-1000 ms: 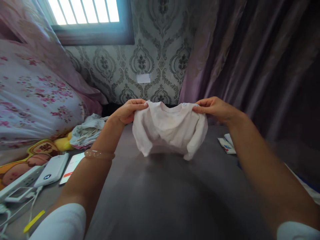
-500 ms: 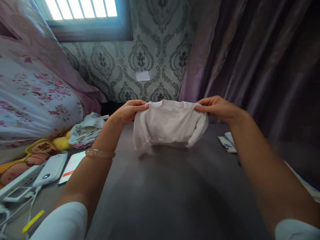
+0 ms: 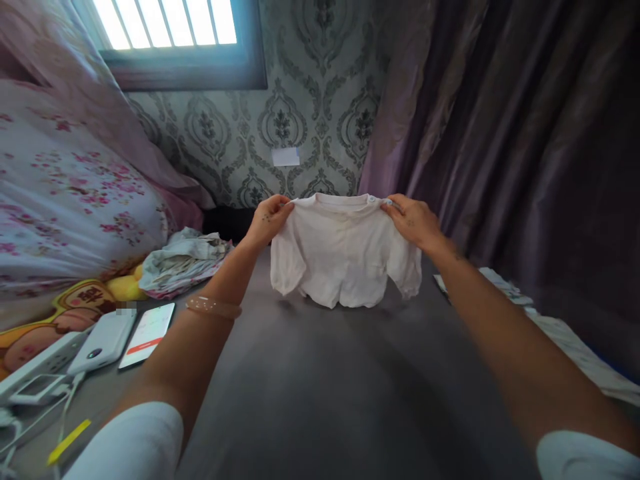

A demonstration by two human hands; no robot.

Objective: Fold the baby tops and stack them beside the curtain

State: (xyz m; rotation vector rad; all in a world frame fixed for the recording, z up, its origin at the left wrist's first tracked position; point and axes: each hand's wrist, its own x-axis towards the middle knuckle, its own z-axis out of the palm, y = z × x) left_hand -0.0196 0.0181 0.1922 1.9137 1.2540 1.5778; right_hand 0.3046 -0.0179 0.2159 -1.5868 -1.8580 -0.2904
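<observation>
Small white shirt (image 3: 345,257), right of the clothes pile (image 3: 183,263), hangs pinched at its shoulders by left hand (image 3: 269,219) and right hand (image 3: 416,221); likely light, soft, floppy; shoulders best suit gripping; hem contact is unclear.

one head-worn view on my feed, looking forward and down, fairly near left hand (image 3: 269,220) and right hand (image 3: 416,221), grey surface (image 3: 320,387) below, patterned wall (image 3: 320,120) ahead
</observation>
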